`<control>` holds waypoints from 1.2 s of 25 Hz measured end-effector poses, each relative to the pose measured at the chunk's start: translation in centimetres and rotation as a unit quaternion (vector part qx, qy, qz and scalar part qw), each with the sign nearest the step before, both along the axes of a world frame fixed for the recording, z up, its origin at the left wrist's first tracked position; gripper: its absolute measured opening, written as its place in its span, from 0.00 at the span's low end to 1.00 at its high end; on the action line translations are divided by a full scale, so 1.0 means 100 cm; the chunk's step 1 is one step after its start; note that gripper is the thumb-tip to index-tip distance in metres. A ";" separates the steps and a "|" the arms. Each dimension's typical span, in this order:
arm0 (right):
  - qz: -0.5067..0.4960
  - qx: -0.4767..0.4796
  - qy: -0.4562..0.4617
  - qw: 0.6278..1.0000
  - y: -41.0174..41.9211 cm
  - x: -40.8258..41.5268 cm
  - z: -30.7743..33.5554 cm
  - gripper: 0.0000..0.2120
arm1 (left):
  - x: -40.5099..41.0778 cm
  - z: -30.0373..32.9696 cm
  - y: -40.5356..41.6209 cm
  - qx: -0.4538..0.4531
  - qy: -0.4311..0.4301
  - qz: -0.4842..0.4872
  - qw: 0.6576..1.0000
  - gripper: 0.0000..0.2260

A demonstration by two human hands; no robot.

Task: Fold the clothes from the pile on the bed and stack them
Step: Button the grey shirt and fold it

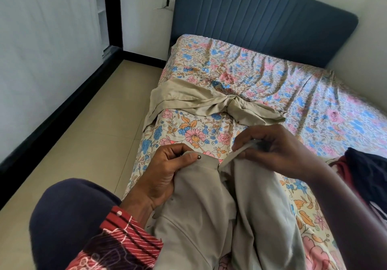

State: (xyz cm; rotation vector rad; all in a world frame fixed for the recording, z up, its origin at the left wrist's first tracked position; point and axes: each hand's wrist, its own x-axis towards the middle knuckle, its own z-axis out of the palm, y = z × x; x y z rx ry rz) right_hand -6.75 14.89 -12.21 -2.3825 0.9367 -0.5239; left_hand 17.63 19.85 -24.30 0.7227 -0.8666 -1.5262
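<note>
The left hand comes in from the lower left, its forearm in a red patterned sleeve with a buttoned cuff. The palm turns toward the camera, fingers curled, the thumb pressing one side of the waistband of a pair of grey trousers against the fingers, just beside the metal button. The right hand reaches in from the lower right on a bare forearm, back of the hand up. Its fingers are bent and pinch the waistband's other side. Both hands are level, near each other but apart.
</note>
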 end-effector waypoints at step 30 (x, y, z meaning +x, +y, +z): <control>0.123 -0.085 0.187 0.971 -0.032 0.070 -0.005 0.10 | -0.013 -0.005 -0.003 -0.166 -0.291 0.223 0.915 0.06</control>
